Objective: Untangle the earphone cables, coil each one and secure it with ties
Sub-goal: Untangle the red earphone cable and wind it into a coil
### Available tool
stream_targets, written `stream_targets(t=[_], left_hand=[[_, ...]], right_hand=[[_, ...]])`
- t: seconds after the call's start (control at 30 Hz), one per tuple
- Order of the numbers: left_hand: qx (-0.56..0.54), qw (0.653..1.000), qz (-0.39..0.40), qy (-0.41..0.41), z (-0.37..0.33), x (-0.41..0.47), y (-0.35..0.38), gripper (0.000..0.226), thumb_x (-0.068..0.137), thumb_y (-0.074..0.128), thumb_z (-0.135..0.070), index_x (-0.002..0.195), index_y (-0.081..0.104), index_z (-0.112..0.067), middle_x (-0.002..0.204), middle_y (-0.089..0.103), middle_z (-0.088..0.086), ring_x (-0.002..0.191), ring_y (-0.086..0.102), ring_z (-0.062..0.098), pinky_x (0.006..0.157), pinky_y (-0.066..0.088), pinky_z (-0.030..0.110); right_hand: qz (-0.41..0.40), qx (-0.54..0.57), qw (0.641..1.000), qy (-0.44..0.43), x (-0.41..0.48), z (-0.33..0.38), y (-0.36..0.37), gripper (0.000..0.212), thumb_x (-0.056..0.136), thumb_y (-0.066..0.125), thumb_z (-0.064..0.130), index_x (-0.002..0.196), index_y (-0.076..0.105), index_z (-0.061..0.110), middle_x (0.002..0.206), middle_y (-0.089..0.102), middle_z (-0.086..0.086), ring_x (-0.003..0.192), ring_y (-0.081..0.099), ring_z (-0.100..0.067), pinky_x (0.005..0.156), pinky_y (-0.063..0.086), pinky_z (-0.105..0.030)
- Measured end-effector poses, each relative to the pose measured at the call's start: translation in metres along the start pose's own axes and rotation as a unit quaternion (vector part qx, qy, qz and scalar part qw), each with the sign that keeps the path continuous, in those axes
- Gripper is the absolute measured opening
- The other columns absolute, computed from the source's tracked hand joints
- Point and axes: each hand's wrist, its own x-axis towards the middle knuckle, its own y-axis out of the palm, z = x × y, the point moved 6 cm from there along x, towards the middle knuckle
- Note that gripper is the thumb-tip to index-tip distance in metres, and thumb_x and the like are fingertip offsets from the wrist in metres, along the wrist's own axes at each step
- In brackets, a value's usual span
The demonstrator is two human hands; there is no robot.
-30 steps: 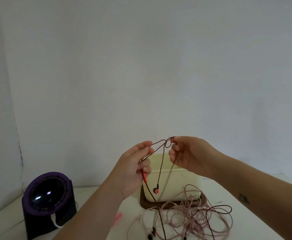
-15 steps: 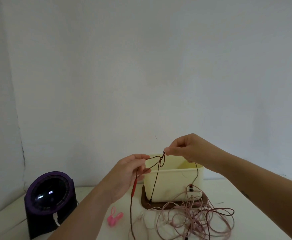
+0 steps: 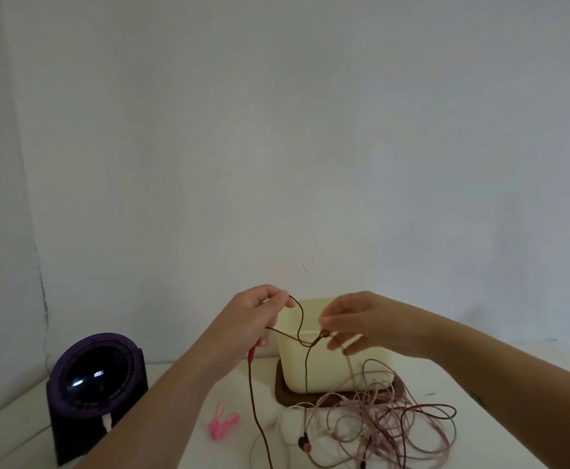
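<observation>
White wall behind; white surface (image 3: 229, 455) carries a pale pink cable tangle (image 3: 378, 431) before a cream plastic tub (image 3: 337, 370). Dark brown braided earphone cable (image 3: 305, 363) is raised between both hands. Left hand (image 3: 253, 319) pinches its top. Right hand (image 3: 361, 326), lower than half a second ago, other fingers spread, nips it mid-length. The tight top loop is now a slack S-bend, so the knot is probably freed. Pink silicone ties (image 3: 224, 423) lie untouched.

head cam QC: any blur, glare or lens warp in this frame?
Head view: right hand is motion-smeared, left hand and the dark cable they pinch read sharper; white glints on the dome of the purple device; light dim and flat, faint shadows; wall corner at left bows from the wide-angle lens.
</observation>
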Motion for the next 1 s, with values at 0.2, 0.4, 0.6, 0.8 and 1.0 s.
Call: stream_targets(t=[0.2,0.4,0.6,0.8,1.0], left_hand=[[0.059,0.997,0.035,0.045,-0.016,0.0,0.013,0.029,0.096,0.049,-0.03,0.082,0.073,-0.024,0.053,0.03,-0.008,0.047,0.026,0.007,0.048,0.03,0.02],[-0.042,0.997,0.061,0.015,-0.014,-0.004,0.003,0.024,0.093,0.051,-0.027,0.083,0.069,-0.014,0.054,0.024,-0.007,0.045,0.018,0.007,0.044,0.025,0.019],[-0.062,0.997,0.052,-0.004,-0.001,-0.007,-0.006,0.022,0.091,0.051,-0.024,0.087,0.063,-0.006,0.051,0.023,-0.006,0.043,0.016,0.008,0.042,0.022,0.02],[0.0,0.999,0.014,-0.034,0.013,-0.003,-0.019,0.023,0.097,0.047,-0.02,0.086,0.063,-0.007,0.05,0.024,-0.006,0.044,0.016,0.009,0.043,0.02,0.022],[0.299,0.954,-0.034,-0.012,0.021,-0.003,-0.022,0.023,0.093,0.054,-0.035,0.078,0.064,-0.021,0.046,0.044,-0.01,0.038,0.032,0.004,0.043,0.024,0.016]], right_hand=[[-0.045,0.057,0.994,-0.076,0.009,0.017,0.012,0.01,0.088,0.065,0.015,0.095,0.064,0.009,0.065,0.061,0.003,0.068,0.062,-0.011,0.082,0.051,-0.029],[-0.187,0.119,0.974,-0.047,0.012,-0.005,-0.015,0.013,0.094,0.053,0.01,0.092,0.066,0.004,0.051,0.057,-0.001,0.061,0.054,-0.017,0.065,0.05,-0.023],[-0.28,0.191,0.941,-0.014,0.014,-0.031,-0.028,0.019,0.096,0.052,0.02,0.087,0.067,0.012,0.078,0.073,-0.001,0.066,0.052,-0.013,0.063,0.043,-0.024],[-0.302,0.289,0.907,-0.042,0.014,-0.034,-0.027,0.011,0.09,0.058,0.005,0.086,0.067,0.01,0.074,0.064,-0.005,0.064,0.051,-0.015,0.066,0.049,-0.026],[-0.214,0.376,0.895,-0.11,0.016,-0.02,-0.013,0.008,0.089,0.057,0.002,0.087,0.064,0.005,0.055,0.052,-0.003,0.044,0.039,-0.01,0.049,0.04,-0.021]])
